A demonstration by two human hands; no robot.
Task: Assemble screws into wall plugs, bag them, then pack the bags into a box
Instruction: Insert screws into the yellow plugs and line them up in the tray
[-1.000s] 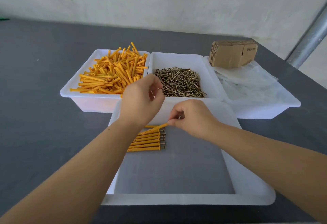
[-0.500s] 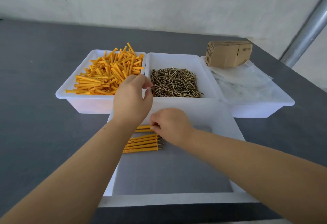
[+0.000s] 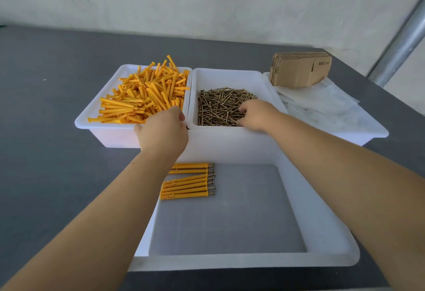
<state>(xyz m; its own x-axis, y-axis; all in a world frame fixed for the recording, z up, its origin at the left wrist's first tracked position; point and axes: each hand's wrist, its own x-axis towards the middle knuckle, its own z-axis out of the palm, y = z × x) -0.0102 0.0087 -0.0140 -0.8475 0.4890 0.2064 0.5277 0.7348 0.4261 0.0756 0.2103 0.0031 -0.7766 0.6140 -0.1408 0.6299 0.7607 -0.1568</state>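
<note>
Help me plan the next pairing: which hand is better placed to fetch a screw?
The right hand. Its fingers are already down in the screws in the middle bin, while the left hand sits at the near edge of the plugs bin.

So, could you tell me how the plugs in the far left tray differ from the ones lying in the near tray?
The loose plugs in the far left tray are heaped at all angles, while the plugs in the near tray lie side by side in a neat row. The loose plugs are many; the near ones are only a few. The near ones show screw heads at their right ends; the loose ones show open ends. Both are orange.
</note>
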